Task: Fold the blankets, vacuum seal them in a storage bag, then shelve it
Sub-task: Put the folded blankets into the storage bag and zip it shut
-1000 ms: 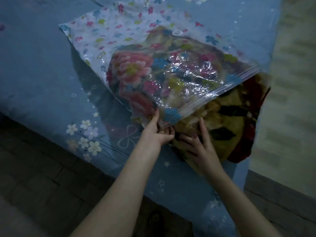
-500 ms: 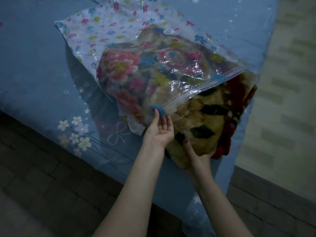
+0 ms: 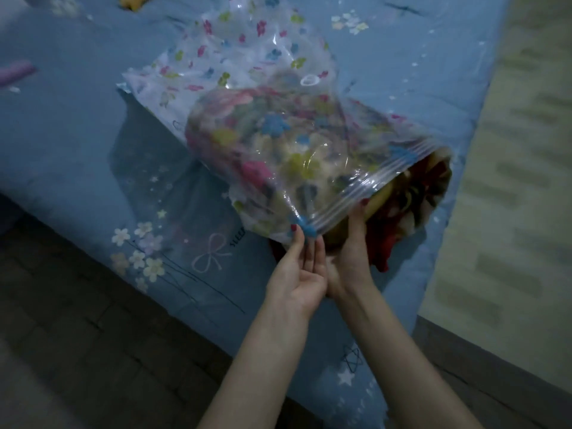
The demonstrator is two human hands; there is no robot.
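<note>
A clear storage bag (image 3: 247, 69) printed with small coloured flowers lies on the blue bed, its mouth lifted toward me. A folded floral blanket (image 3: 411, 209), red and yellow, fills the bag and bulges out of the open zip edge at the right. My left hand (image 3: 298, 274) pinches the near corner of the bag's mouth between thumb and fingers. Beside it, touching it, my right hand (image 3: 353, 252) grips the zip edge with the thumb on top, the fingers hidden under the blanket. A round white valve (image 3: 310, 79) shows on the bag's top.
The blue bedsheet (image 3: 77, 134) with flower and star prints covers the bed, whose near edge runs diagonally. Dark brick-patterned floor (image 3: 77, 351) lies at the lower left. A pale patterned floor strip (image 3: 520, 181) runs along the right.
The bag's mouth has been raised and pulled further over the blanket, so less blanket sticks out. My right hand has come off the blanket's end and now holds the bag's edge beside my left.
</note>
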